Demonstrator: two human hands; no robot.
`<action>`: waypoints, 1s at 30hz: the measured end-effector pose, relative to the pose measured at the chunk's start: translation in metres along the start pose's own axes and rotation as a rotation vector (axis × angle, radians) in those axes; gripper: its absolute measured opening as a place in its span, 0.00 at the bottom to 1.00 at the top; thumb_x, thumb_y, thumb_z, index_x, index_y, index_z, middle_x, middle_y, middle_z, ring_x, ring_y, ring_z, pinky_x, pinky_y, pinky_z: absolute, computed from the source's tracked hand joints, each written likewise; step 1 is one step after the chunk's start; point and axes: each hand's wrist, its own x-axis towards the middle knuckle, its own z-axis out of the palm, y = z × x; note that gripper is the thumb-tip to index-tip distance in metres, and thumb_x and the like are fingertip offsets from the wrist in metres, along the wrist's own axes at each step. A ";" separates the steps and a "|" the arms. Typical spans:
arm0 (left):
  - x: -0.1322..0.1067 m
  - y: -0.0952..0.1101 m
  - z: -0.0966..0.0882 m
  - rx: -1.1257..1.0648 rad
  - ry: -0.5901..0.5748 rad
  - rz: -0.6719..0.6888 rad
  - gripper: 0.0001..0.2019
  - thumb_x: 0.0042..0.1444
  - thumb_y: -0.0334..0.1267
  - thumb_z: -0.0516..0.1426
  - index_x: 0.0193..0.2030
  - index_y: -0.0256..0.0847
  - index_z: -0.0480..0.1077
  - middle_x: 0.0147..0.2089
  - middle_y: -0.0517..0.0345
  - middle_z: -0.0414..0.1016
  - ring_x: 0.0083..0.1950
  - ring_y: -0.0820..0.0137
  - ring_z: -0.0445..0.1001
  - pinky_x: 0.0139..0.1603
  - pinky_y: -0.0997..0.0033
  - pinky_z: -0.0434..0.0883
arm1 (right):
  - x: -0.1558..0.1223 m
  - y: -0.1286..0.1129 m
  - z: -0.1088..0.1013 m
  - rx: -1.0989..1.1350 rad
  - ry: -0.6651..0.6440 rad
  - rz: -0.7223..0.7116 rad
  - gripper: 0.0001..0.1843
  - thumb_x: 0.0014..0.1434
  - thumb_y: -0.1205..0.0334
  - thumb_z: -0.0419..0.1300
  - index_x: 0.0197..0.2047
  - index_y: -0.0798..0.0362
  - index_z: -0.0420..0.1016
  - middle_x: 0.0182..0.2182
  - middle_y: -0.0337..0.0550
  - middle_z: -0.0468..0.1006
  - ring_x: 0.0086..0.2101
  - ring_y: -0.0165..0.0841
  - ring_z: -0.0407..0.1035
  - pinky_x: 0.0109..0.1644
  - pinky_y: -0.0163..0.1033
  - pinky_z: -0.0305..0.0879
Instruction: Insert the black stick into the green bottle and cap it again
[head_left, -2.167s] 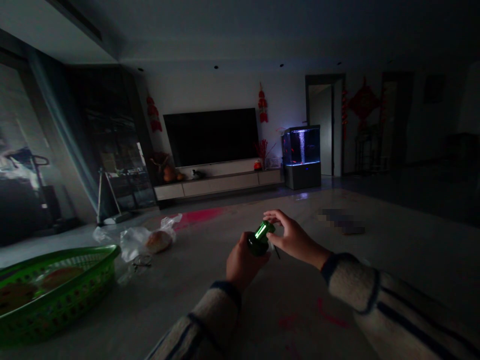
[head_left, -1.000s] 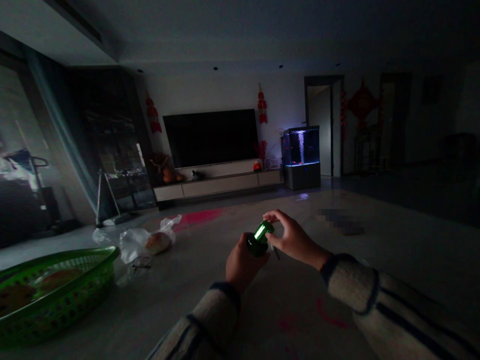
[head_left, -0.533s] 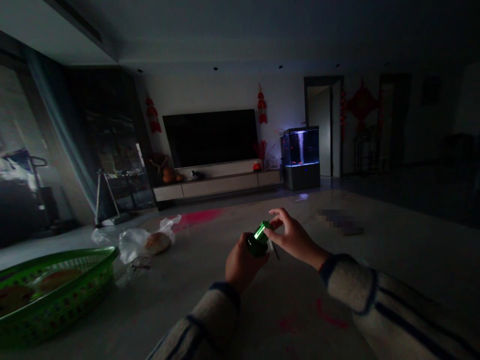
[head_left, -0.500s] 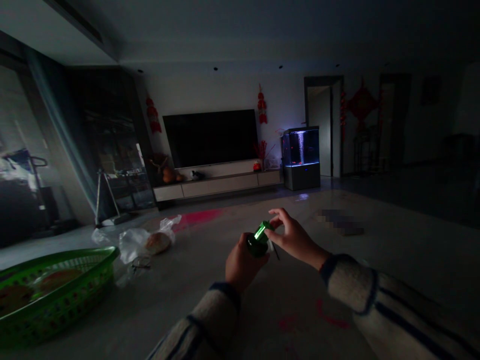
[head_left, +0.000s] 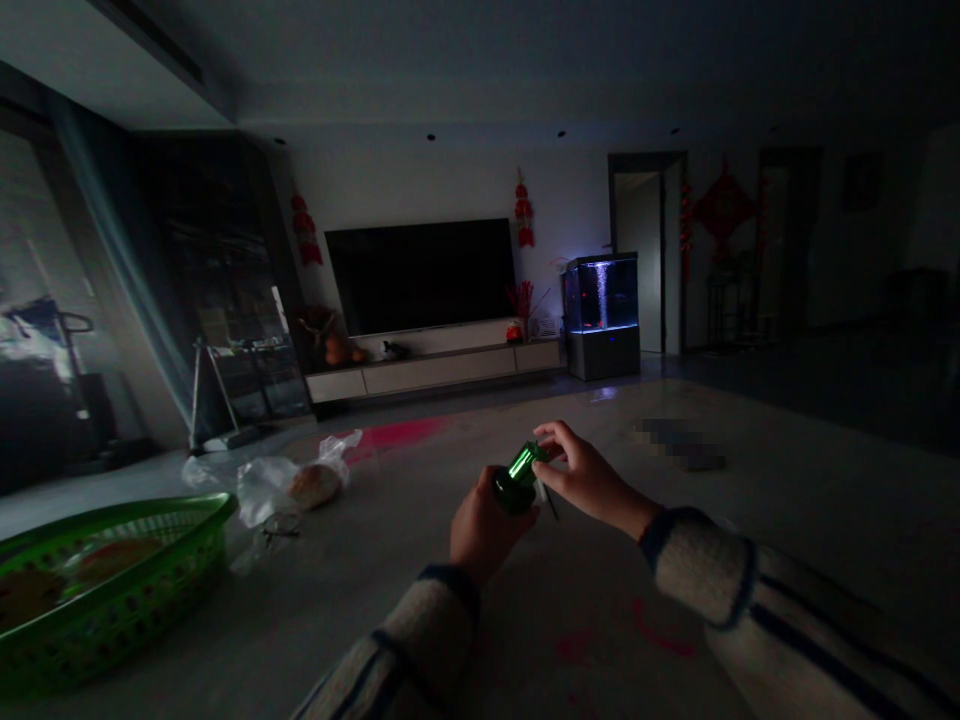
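Note:
My left hand (head_left: 487, 525) is wrapped round the dark, rounded lower part of a small shiny green object (head_left: 523, 462); it looks like a little bottle, though the dim light hides its exact kind. A bright, cylinder-shaped green upper part tilts up to the right. Around the far end of that part, the thumb and fingers of my right hand (head_left: 577, 468) are curled in a pinch. Just below the object a thin dark stick (head_left: 553, 503) and something pale show, partly hidden.
At the left stands a green basket (head_left: 165, 580) with round items inside. Beside it lie a clear plastic bag (head_left: 262, 488), a brownish round item (head_left: 315, 486) and glasses-like thin frames (head_left: 280, 530). A blurred flat object (head_left: 686, 445) is at the right on the pale tabletop (head_left: 420, 480).
Both hands stay almost in place on the green object. The shine on its upper part has shifted slightly, and the right fingers have moved a little.

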 end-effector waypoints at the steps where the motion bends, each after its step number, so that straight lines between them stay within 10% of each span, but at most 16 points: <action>1: 0.000 0.000 0.000 0.001 0.001 -0.003 0.23 0.38 0.44 0.61 0.43 0.44 0.62 0.36 0.57 0.74 0.36 0.66 0.73 0.30 0.73 0.62 | 0.000 0.000 0.000 -0.003 -0.006 -0.002 0.19 0.50 0.63 0.58 0.46 0.50 0.62 0.37 0.42 0.73 0.37 0.31 0.68 0.40 0.38 0.63; 30: 0.001 -0.002 0.002 0.011 0.015 0.002 0.24 0.38 0.46 0.61 0.43 0.43 0.62 0.35 0.58 0.74 0.34 0.67 0.72 0.29 0.73 0.62 | 0.000 -0.001 0.002 0.006 -0.028 -0.050 0.12 0.55 0.59 0.54 0.44 0.50 0.65 0.38 0.42 0.73 0.38 0.31 0.68 0.42 0.38 0.64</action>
